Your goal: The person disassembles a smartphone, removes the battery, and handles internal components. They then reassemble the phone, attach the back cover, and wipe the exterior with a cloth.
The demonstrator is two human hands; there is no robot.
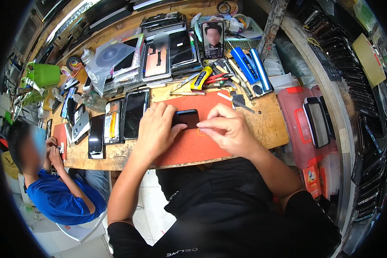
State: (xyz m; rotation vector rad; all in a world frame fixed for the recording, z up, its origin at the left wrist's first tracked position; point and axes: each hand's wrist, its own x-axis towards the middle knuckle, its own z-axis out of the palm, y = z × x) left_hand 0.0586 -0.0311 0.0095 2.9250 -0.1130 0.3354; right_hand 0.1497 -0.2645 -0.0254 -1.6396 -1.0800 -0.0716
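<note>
A dark smartphone [187,118] lies over the red work mat [180,148], its glossy face up. My left hand [155,129] grips its left end, thumb along the near edge and fingers over the far side, hiding that end. At the phone's right end my right hand [231,131] is closed in a pinch, thumb against forefinger. Whatever is between those fingertips is too small to make out. A thin yellow loop [201,133] shows on the mat just under them.
Left of the mat lie a large dark screen [135,114], an opened phone [113,121] and a black phone [96,134]. Behind are a yellow-handled cutter [201,78], blue tools [245,64], stacked screens and a propped lit phone [213,39]. A co-worker in blue [64,198] sits left.
</note>
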